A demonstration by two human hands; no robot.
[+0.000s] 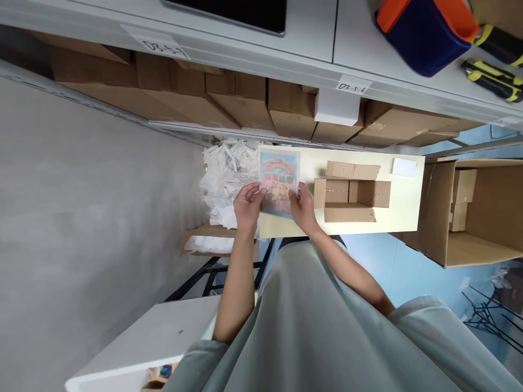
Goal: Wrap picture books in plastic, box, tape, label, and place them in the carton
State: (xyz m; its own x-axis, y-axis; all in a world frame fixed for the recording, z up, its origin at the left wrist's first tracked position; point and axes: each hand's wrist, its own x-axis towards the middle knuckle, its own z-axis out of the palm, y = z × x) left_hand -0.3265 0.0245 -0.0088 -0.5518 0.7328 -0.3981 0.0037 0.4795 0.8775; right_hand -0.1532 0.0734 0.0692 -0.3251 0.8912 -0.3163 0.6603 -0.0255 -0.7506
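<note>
Both hands hold a colourful picture book (280, 174) in what looks like a clear sleeve, above the left end of a pale yellow table (400, 215). My left hand (248, 206) grips its left edge, thumb on the front cover. On the opposite edge, my right hand (302, 207) is closed the same way, thumb on top. Just right of that hand stands an open cardboard box (349, 212) with its flaps folded out; the inside that shows is bare cardboard. A small white box or card (404, 167) lies at the table's far right corner.
Crumpled white plastic packaging (223, 179) is heaped left of the table. A large open carton (437, 212) adjoins its right end. Behind, a grey shelf (253, 49) holds brown cartons (237, 92); a blue-and-orange holder (425, 38) and yellow-black cutters (494, 79) sit on top.
</note>
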